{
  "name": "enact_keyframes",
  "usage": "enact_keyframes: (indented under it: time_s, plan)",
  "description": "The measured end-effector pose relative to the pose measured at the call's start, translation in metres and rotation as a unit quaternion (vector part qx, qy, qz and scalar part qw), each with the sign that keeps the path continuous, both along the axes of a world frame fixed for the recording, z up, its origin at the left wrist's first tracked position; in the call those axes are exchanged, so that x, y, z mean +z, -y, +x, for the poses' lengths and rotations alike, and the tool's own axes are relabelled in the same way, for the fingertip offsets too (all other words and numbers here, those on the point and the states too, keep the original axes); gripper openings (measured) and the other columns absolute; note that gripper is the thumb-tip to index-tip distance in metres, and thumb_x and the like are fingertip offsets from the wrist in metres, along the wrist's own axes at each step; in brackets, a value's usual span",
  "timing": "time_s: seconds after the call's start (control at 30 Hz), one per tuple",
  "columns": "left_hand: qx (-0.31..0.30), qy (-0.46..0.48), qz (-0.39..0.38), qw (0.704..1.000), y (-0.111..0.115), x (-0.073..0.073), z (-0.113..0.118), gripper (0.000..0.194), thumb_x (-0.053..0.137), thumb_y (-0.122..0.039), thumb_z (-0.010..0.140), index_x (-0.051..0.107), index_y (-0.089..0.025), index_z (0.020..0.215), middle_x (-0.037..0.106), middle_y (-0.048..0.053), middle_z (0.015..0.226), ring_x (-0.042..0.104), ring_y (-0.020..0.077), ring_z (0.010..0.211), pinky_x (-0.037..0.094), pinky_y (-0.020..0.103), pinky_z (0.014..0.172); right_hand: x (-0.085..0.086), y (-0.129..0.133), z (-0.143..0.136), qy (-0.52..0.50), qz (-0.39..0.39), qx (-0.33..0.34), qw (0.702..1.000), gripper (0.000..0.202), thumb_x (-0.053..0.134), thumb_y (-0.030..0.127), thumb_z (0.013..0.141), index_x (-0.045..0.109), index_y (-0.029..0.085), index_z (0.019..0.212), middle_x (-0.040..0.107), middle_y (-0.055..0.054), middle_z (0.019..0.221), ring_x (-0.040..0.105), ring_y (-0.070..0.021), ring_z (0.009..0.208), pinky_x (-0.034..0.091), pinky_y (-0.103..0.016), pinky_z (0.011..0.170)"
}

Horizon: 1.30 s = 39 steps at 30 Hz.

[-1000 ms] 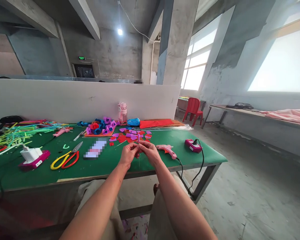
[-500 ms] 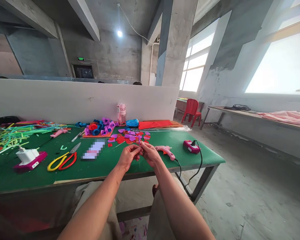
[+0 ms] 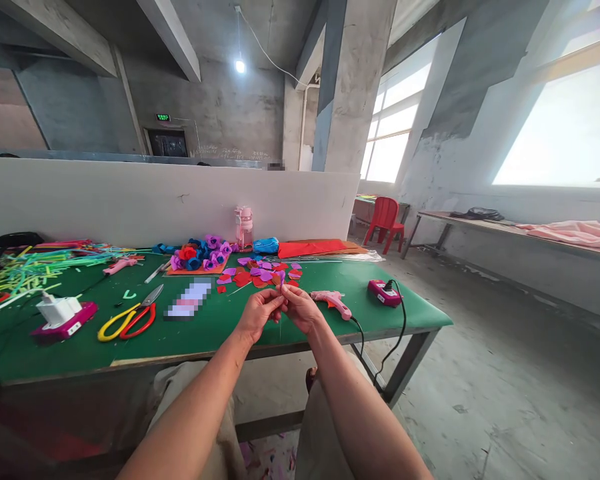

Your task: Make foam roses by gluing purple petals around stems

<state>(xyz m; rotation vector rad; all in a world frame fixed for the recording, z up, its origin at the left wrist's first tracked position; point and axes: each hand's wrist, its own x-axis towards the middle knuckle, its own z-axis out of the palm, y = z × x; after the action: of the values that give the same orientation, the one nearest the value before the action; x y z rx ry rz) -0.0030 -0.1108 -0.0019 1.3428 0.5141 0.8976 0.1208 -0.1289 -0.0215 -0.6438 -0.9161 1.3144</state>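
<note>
My left hand (image 3: 261,312) and my right hand (image 3: 300,308) meet over the front part of the green table, fingertips pinched together around a small purple petal piece (image 3: 282,277). A thin pale stem hangs below the fingers. Just behind the hands lie loose red and purple petals (image 3: 241,278). Close to my right hand, on its right, a pink glue gun (image 3: 333,301) rests on the table. Finished-looking purple, blue and red flowers (image 3: 200,255) sit on an orange sheet at the back left of the petals.
Scissors (image 3: 130,320) with yellow and red handles, a white plug on a magenta power strip (image 3: 75,323), and colored strips (image 3: 25,267) lie left. A pink bottle (image 3: 243,227) stands behind. Right are another magenta power strip (image 3: 384,293) and a black cable.
The view has shifted very slightly. Both hands keep their pinch on the purple piece, with only a tiny movement of the fingers.
</note>
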Motion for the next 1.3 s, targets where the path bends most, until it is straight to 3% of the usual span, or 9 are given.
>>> enact_keyframes:
  time_s: [0.13,0.33,0.53,0.63,0.77,0.83,0.93,1.13,1.3]
  plan:
    - [0.017,0.001,0.006,1.000,-0.002,-0.001,0.001,0.025,0.069,-0.037,0.066,0.061,-0.014,0.070,0.060,-0.001,0.059,0.046,0.0059,0.042,0.035,0.019,0.041,0.000,-0.001,0.001,0.003,0.002,-0.002,1.000,0.028,0.074,0.040,0.064,0.065,0.017,0.077,0.047,0.006,0.052,0.042,-0.0064,0.046,0.036,-0.021,0.047]
    - [0.076,-0.018,0.048,0.996,-0.009,-0.007,0.003,0.024,0.068,-0.037,0.065,0.061,-0.014,0.068,0.061,-0.001,0.059,0.048,0.0073,0.042,0.038,0.020,0.041,0.003,0.001,0.000,0.063,0.018,-0.071,0.995,0.028,0.074,0.040,0.063,0.069,0.015,0.074,0.051,0.004,0.054,0.045,-0.0080,0.051,0.037,-0.023,0.052]
    - [0.113,-0.018,0.038,0.993,-0.010,-0.010,0.006,0.023,0.068,-0.037,0.063,0.062,-0.014,0.065,0.061,-0.001,0.056,0.049,0.0085,0.041,0.041,0.022,0.042,0.006,0.002,-0.004,0.105,0.018,-0.135,0.985,0.031,0.075,0.039,0.059,0.068,0.016,0.078,0.056,0.003,0.058,0.047,-0.0083,0.054,0.037,-0.022,0.054]
    - [0.138,0.006,0.021,0.990,-0.010,-0.008,0.005,0.023,0.069,-0.036,0.062,0.063,-0.015,0.068,0.061,-0.001,0.057,0.050,0.0089,0.043,0.041,0.022,0.043,0.005,0.003,-0.005,0.140,0.009,-0.157,0.978,0.034,0.069,0.046,0.064,0.068,0.015,0.079,0.060,0.000,0.065,0.046,-0.0077,0.053,0.038,-0.022,0.054]
    - [0.187,0.047,0.001,0.981,-0.015,-0.005,0.002,0.023,0.072,-0.034,0.058,0.065,-0.014,0.068,0.056,-0.003,0.050,0.044,0.0066,0.043,0.033,0.019,0.041,0.004,0.008,-0.005,0.245,-0.014,-0.105,0.964,0.043,0.055,0.055,0.074,0.068,0.013,0.077,0.063,-0.003,0.068,0.040,-0.0054,0.046,0.030,-0.021,0.046]
    - [0.192,0.058,-0.016,0.980,-0.017,-0.004,0.000,0.023,0.074,-0.033,0.056,0.064,-0.014,0.065,0.050,-0.005,0.045,0.039,0.0051,0.041,0.029,0.018,0.040,0.004,0.010,-0.006,0.291,-0.005,-0.070,0.954,0.040,0.058,0.052,0.072,0.067,0.013,0.076,0.064,-0.002,0.067,0.037,-0.0050,0.045,0.027,-0.021,0.044]
    - [0.168,0.071,-0.036,0.983,-0.018,-0.001,-0.003,0.025,0.076,-0.032,0.054,0.064,-0.013,0.064,0.056,-0.003,0.053,0.039,0.0035,0.041,0.028,0.018,0.040,0.004,0.013,-0.006,0.313,-0.003,-0.087,0.946,0.033,0.064,0.046,0.068,0.067,0.014,0.074,0.062,0.000,0.062,0.035,-0.0048,0.043,0.025,-0.020,0.042]
    - [0.110,0.107,-0.065,0.986,-0.021,0.009,-0.015,0.037,0.074,-0.030,0.060,0.063,-0.012,0.090,0.067,0.005,0.074,0.053,0.0070,0.049,0.039,0.019,0.044,0.001,0.013,-0.002,0.323,0.000,-0.075,0.943,0.033,0.063,0.044,0.070,0.070,0.013,0.078,0.061,0.000,0.059,0.035,-0.0054,0.043,0.026,-0.020,0.041]
    - [0.135,0.114,-0.048,0.983,-0.026,0.010,-0.020,0.031,0.073,-0.032,0.060,0.065,-0.012,0.083,0.066,0.003,0.072,0.059,0.0096,0.052,0.046,0.020,0.046,0.001,0.015,-0.001,0.316,-0.009,-0.051,0.947,0.030,0.064,0.043,0.070,0.070,0.014,0.076,0.061,0.000,0.058,0.035,-0.0050,0.042,0.026,-0.020,0.041]
